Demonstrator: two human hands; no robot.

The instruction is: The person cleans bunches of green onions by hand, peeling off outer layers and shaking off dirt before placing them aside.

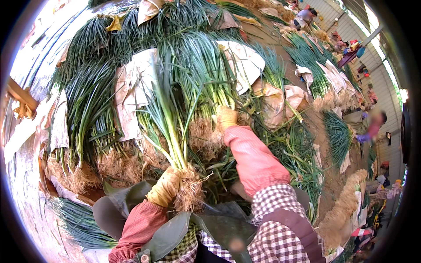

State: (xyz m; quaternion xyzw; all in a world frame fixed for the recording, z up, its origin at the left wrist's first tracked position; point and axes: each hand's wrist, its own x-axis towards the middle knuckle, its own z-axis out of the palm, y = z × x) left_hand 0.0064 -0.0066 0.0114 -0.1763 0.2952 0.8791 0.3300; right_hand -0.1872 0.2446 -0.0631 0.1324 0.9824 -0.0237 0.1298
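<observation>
In a yellow glove, my left hand [165, 187] is closed round the root end of a bunch of green onions [175, 144]. Its white stems and long leaves point up and away from me, and pale stringy roots hang beside the glove. My right hand [226, 117], gloved in yellow too, reaches forward to a heap of green onions [221, 94]. Its fingers are curled against the stems just above the roots; the fingertips are partly hidden.
More green onions [90, 116] lie in rows to the left, with pale cloth sheets [136, 90] between them. Loose leaves [289, 153] litter the right side. Another bundle [83, 223] lies at lower left. A person [375, 125] works far right, beside other piles.
</observation>
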